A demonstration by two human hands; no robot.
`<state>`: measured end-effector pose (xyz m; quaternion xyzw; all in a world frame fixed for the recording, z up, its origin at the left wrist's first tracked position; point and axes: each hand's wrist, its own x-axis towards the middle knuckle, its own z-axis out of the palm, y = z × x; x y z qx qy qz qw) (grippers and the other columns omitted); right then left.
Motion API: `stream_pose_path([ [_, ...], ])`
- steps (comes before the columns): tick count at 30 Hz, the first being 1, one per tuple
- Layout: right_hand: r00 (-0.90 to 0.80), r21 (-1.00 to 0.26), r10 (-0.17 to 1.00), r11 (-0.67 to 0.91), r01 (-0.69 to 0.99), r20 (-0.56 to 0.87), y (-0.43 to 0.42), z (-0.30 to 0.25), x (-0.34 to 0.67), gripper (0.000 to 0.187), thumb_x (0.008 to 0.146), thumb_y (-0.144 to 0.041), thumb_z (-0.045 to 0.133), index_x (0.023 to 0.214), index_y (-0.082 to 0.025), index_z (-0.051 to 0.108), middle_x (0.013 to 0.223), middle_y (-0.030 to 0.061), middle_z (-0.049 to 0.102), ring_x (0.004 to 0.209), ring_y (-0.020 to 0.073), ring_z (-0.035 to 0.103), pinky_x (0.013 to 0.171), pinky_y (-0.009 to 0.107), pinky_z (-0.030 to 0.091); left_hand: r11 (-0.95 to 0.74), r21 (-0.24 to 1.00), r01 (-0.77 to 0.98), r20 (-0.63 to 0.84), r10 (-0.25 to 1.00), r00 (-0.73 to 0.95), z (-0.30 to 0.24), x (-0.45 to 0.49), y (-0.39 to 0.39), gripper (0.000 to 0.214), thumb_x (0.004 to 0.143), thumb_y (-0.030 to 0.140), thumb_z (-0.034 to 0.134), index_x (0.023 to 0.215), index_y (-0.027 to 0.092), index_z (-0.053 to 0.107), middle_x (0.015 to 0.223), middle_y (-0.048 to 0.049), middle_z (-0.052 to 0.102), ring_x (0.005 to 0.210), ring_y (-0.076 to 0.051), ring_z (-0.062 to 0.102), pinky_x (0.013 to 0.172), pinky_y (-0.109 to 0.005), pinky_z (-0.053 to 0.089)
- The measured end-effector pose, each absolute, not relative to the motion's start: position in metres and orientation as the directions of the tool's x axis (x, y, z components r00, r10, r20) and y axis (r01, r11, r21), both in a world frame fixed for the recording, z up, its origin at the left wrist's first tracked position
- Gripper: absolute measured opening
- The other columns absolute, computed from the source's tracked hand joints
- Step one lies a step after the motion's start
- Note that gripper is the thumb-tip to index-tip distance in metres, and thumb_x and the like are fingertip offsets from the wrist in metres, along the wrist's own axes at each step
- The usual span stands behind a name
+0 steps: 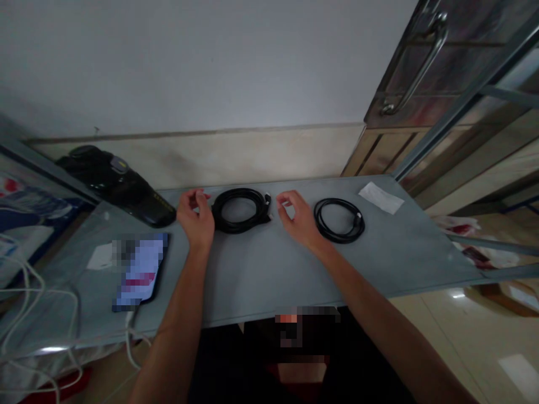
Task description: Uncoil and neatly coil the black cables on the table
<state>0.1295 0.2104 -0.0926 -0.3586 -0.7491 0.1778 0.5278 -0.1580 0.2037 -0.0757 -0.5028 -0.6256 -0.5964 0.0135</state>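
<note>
Coil of thick black cable flat on the grey table, near the back edge and between the two hands, probably placed there for equal reach from either side. Wound in several stacked turns, likely to keep a long length from sprawling. Pale-tipped plugs gathered at the ring's right side, seemingly to leave both ends easy to find.

Left hand just beside the ring's left side, empty, fingers curled loosely with a gap between thumb and fingertips; cannot tell whether touching the cable. Right hand in the space between the two rings, also empty, thumb and fingers bent toward each other in a loose hook, pinching nothing.

Thinner black coil to the right of the right hand, well apart from the thick one, perhaps to prevent tangling. Fewer turns, with one end resting against the ring's right side.

Phone lying at the left front, joined at the near end to a white cord, presumably for charging. Dark case with yellow marks aslant at the back left, near the wall; exact kind hard to tell. White paper slip near the back right corner, well apart from both hands.
</note>
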Motion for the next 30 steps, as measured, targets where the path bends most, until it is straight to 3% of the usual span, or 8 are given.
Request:
stream_pose_path([
  [3, -0.296, -0.532, 0.734, 0.658, 0.533, 0.612, 0.184, -0.083, 0.176, 0.018, 0.115, -0.04, 0.062, 0.123, -0.025, 0.065, 0.119, 0.0103, 0.075, 0.114, 0.0282, 0.073, 0.105, 0.047, 0.059, -0.244, 0.724, 0.645, 0.637, 0.597, -0.488, -0.076, -0.158, 0.203, 0.02, 0.115, 0.027, 0.055, 0.112, 0.015, 0.072, 0.099, -0.0097, 0.079, 0.092, -0.022, 0.075, 0.092, -0.038, 0.059],
  [6, -0.359, -0.366, 0.78, 0.577, 0.73, 0.513, 0.157, -0.088, 0.233, 0.041, 0.106, -0.058, 0.077, 0.125, -0.024, 0.067, 0.121, 0.0134, 0.075, 0.118, 0.0364, 0.07, 0.11, 0.056, 0.056, -0.269, 0.713, 0.648, 0.657, 0.58, -0.482, -0.077, -0.157, 0.204, 0.023, 0.116, 0.032, 0.054, 0.112, 0.018, 0.071, 0.099, -0.0093, 0.079, 0.093, -0.023, 0.075, 0.092, -0.038, 0.058],
  [9, -0.366, -0.283, 0.82, 0.514, 0.81, 0.44, 0.139, -0.103, 0.276, 0.049, 0.102, -0.068, 0.078, 0.119, -0.023, 0.069, 0.117, 0.0143, 0.074, 0.116, 0.0385, 0.07, 0.107, 0.057, 0.057, -0.302, 0.7, 0.647, 0.678, 0.565, -0.469, -0.077, -0.153, 0.203, 0.029, 0.118, 0.038, 0.052, 0.113, 0.018, 0.072, 0.099, -0.0097, 0.079, 0.093, -0.024, 0.075, 0.092, -0.039, 0.058],
  [15, -0.371, -0.305, 0.824, 0.518, 0.799, 0.428, 0.131, -0.12, 0.291, 0.036, 0.112, -0.059, 0.068, 0.099, -0.026, 0.062, 0.096, 0.0077, 0.07, 0.095, 0.0299, 0.07, 0.092, 0.046, 0.059, -0.355, 0.607, 0.711, 0.749, 0.554, -0.364, -0.072, -0.147, 0.197, 0.033, 0.119, 0.044, 0.053, 0.116, 0.018, 0.073, 0.101, -0.0123, 0.077, 0.101, -0.029, 0.073, 0.101, -0.046, 0.054],
  [20, -0.367, -0.251, 0.83, 0.495, 0.832, 0.42, 0.132, -0.12, 0.288, 0.033, 0.12, -0.048, 0.057, 0.097, -0.026, 0.063, 0.096, 0.0088, 0.073, 0.096, 0.03, 0.072, 0.092, 0.046, 0.059, -0.399, 0.435, 0.807, 0.823, 0.541, -0.175, -0.07, -0.138, 0.192, 0.03, 0.118, 0.042, 0.053, 0.115, 0.019, 0.073, 0.109, -0.0144, 0.078, 0.114, -0.033, 0.069, 0.108, -0.053, 0.05],
  [27, -0.354, -0.191, 0.85, 0.451, 0.872, 0.391, 0.131, -0.118, 0.288, 0.035, 0.122, -0.046, 0.051, 0.098, -0.024, 0.064, 0.097, 0.0098, 0.076, 0.095, 0.0285, 0.075, 0.09, 0.041, 0.059, -0.57, 0.313, 0.76, 0.84, 0.54, 0.059, -0.068, -0.094, 0.179, 0.016, 0.112, 0.038, 0.063, 0.11, 0.025, 0.074, 0.101, -0.0119, 0.08, 0.1, -0.032, 0.073, 0.097, -0.05, 0.054],
  [30, -0.3, -0.224, 0.874, 0.402, 0.888, 0.381, 0.129, -0.118, 0.288, 0.032, 0.121, -0.045, 0.051, 0.103, -0.024, 0.065, 0.094, 0.0106, 0.078, 0.089, 0.028, 0.077, 0.08, 0.037, 0.056, -0.66, 0.308, 0.685, 0.806, 0.563, 0.181, -0.069, -0.067, 0.173, 0.015, 0.111, 0.035, 0.065, 0.109, 0.025, 0.075, 0.096, -0.0088, 0.08, 0.091, -0.028, 0.072, 0.093, -0.045, 0.055],
])
